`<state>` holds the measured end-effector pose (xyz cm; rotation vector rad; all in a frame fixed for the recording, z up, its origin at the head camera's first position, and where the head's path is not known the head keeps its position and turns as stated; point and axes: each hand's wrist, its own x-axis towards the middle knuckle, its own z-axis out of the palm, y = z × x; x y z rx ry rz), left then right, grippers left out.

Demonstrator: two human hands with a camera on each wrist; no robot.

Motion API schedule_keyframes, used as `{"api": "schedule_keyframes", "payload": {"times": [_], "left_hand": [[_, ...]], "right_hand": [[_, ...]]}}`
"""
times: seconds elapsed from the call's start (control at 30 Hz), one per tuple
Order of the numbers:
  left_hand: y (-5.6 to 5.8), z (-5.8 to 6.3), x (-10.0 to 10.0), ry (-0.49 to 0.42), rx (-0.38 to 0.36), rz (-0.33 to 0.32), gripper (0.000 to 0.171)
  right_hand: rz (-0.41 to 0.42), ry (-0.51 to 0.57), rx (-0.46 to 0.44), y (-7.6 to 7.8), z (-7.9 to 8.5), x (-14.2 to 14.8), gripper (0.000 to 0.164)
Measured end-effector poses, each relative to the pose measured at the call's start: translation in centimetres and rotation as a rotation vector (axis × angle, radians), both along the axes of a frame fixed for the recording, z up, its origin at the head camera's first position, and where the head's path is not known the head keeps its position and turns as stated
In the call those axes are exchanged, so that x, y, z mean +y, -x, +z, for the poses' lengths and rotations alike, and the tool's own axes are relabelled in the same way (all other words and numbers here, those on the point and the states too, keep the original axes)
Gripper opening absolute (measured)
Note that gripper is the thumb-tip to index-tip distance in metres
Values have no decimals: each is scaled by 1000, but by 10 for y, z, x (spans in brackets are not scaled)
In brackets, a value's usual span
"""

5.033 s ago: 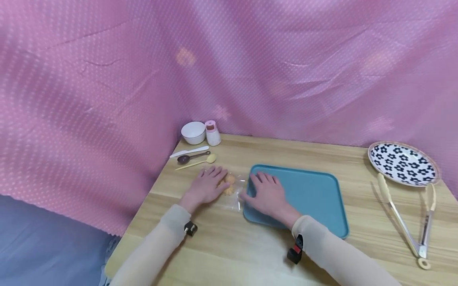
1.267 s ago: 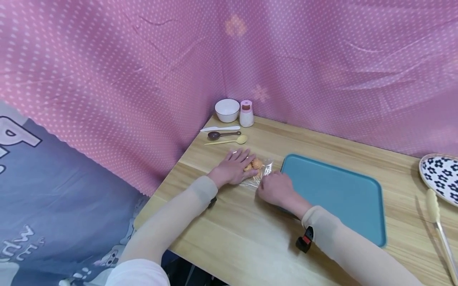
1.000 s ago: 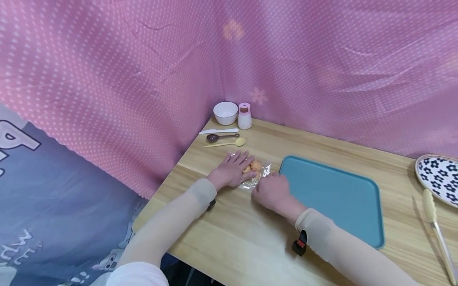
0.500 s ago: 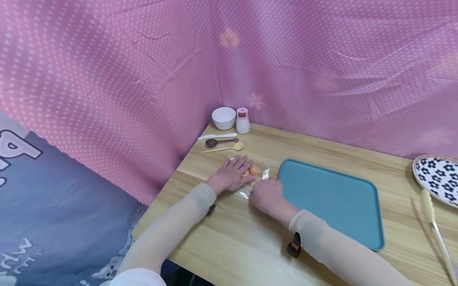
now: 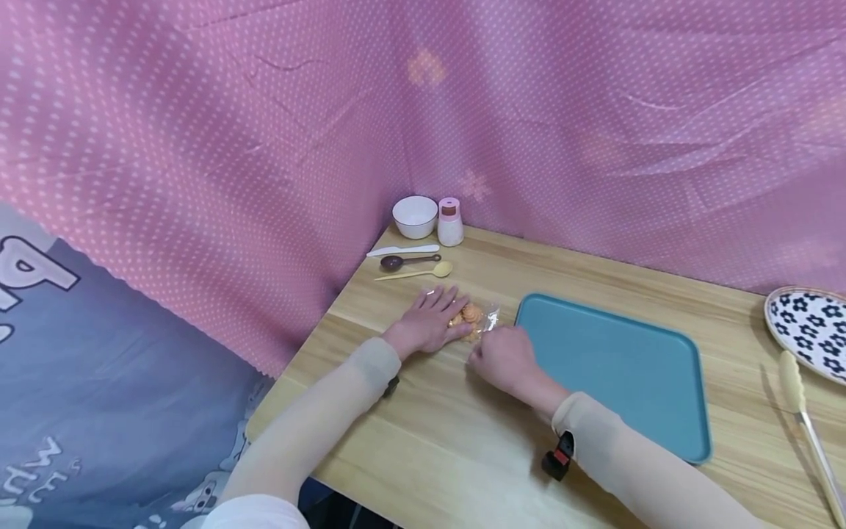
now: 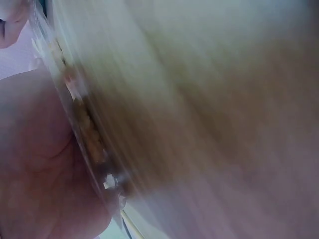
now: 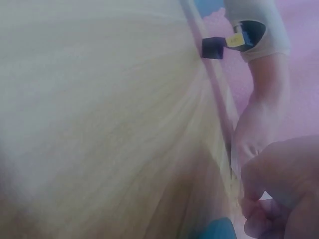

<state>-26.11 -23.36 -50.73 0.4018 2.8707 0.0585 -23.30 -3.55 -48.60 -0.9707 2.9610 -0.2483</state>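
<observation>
A clear plastic bag of cookies [image 5: 472, 313] lies flat on the wooden table, left of the blue tray. My left hand [image 5: 428, 320] rests over its left part with fingers spread and straight, partly covering the orange-brown cookies. On the bag's right edge, my right hand [image 5: 505, 358] is curled into a fist-like grip, pinching the film; its fingertips are mostly hidden from the head view. The right wrist view shows the right hand's thumb and curled fingers [image 7: 264, 214] together. In the left wrist view, the cookies appear as a thin strip beside the left palm [image 6: 45, 159].
The blue tray [image 5: 615, 367] sits right of the bag. Behind are a yellow spoon [image 5: 442, 270], a dark brown spoon [image 5: 392, 263], a white knife [image 5: 413, 250], a white bowl [image 5: 415, 217] and a pink-topped bottle [image 5: 450, 222]. Far right are tongs [image 5: 791, 382] and a flower-patterned plate [image 5: 809, 330].
My right hand, earlier spread over the tray's left edge, has curled onto the bag's right edge. In the last half second it moved slightly right. The left hand stays on the bag.
</observation>
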Motion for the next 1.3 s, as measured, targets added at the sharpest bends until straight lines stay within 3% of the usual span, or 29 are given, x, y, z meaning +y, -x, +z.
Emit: {"api": "schedule_keyframes", "payload": {"times": [0.3,0.47,0.67,0.9,1.17,1.3], "left_hand": [[4,-6,-4,-35,-20,11,76],[9,-7,-5,-43,-44,21,78],[4,-1,-4,-15,-11,-11,78],[5,-3,-2,5,-5,-10,79],[6,-2,-2,-5,-9,4,79],[4,-1,0,-16,-27,10,80]], "right_hand": [[-14,92,-22,0,-4,7,49],[-50,91,2,3,-3,18,49],[-53,114,50,3,-2,28,45],[-56,166,12,4,-2,33,44],[-28,173,197,19,5,21,51],[-27,114,128,28,7,8,54]]}}
